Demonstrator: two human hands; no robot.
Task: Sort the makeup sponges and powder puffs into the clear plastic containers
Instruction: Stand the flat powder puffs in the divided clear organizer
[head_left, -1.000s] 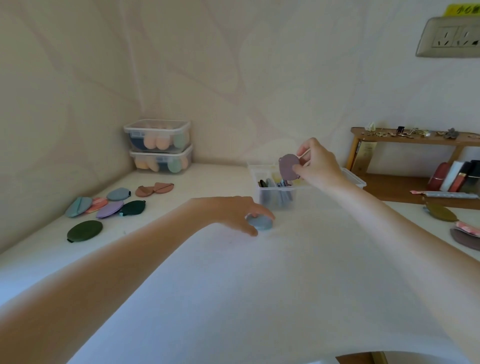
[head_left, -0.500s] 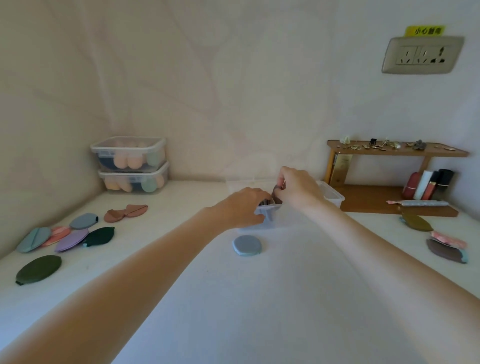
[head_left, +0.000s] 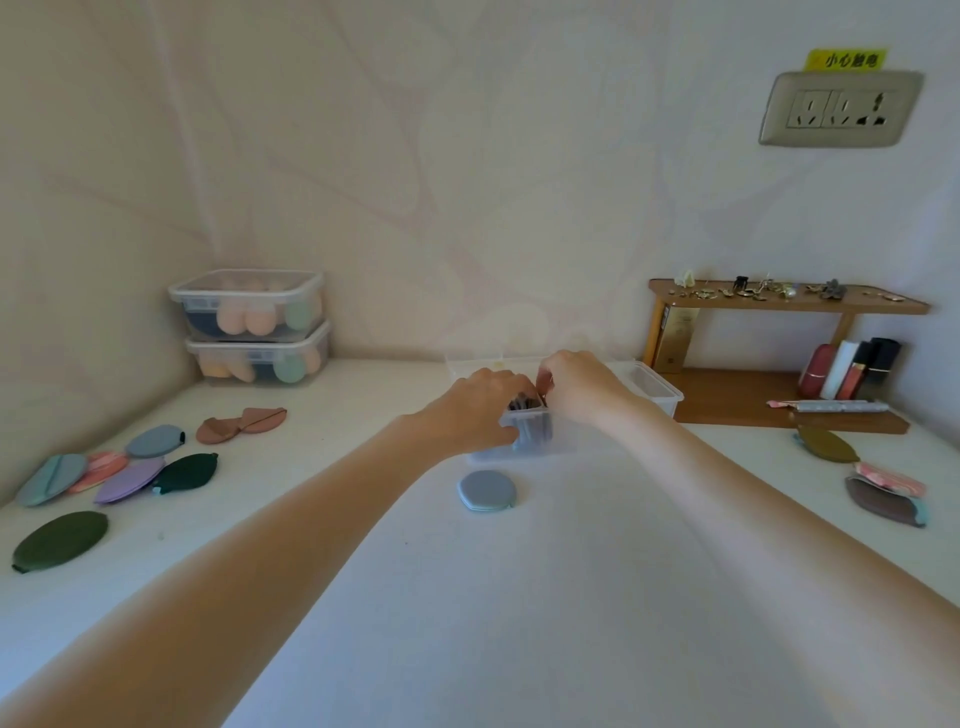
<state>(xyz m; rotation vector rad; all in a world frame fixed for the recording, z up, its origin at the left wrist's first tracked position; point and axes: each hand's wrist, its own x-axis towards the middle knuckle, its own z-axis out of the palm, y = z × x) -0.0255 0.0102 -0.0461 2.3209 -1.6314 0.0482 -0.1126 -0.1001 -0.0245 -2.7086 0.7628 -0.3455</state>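
An open clear plastic container (head_left: 655, 391) stands mid-table with several dark powder puffs (head_left: 531, 427) upright in its near end. My left hand (head_left: 480, 410) grips that near end, thumb on the front wall. My right hand (head_left: 584, 389) reaches in from above, fingertips pinched on a mauve puff that is mostly hidden among the others. A blue-grey puff (head_left: 487, 490) lies flat just in front of the container. More loose puffs lie on the left: teal (head_left: 51, 478), lilac (head_left: 130, 480), dark green (head_left: 188, 470), brown (head_left: 241, 423).
Two lidded clear boxes (head_left: 249, 332) of makeup sponges are stacked in the back left corner. A wooden shelf (head_left: 779, 302) with lipsticks and trinkets stands at the back right. Olive (head_left: 826, 443), pink and brown puffs (head_left: 883, 505) lie at the right edge.
My right hand has lowered the mauve puff from mid-air into the container. My left hand left the blue-grey puff on the table and took hold of the container.
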